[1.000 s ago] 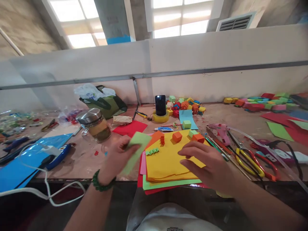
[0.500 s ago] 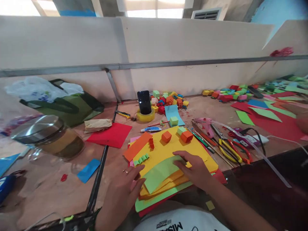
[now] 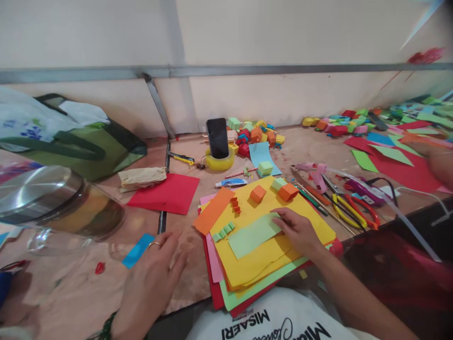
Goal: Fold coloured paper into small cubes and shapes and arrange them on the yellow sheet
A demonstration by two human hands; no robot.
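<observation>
My right hand (image 3: 297, 231) pinches the right end of a light green paper strip (image 3: 253, 236), which lies over a stack of yellow sheets (image 3: 314, 222). My left hand (image 3: 155, 269) is over the table left of the stack, near a blue paper piece (image 3: 138, 250), its fingers apart and holding nothing. Small folded green paper (image 3: 223, 231) and folded orange paper (image 3: 235, 205) rest on the stack beside an orange strip (image 3: 213, 211). Two orange paper cubes (image 3: 257, 193) (image 3: 288, 191) and a green one (image 3: 278, 184) sit toward its back edge.
A glass mug (image 3: 85, 212) and a green bag (image 3: 85, 151) stand at left. Behind the stack, a phone (image 3: 217, 138) rests in a tape roll (image 3: 220, 162) near paper cubes (image 3: 256, 134). Scissors (image 3: 348, 210) and a glue gun (image 3: 314, 174) lie right. Another person's hand (image 3: 440, 158) is far right.
My left hand has let go of the green strip and moved left, away from the stack. The strip now lies flatter, with my right hand still at its right end. The view has tilted down.
</observation>
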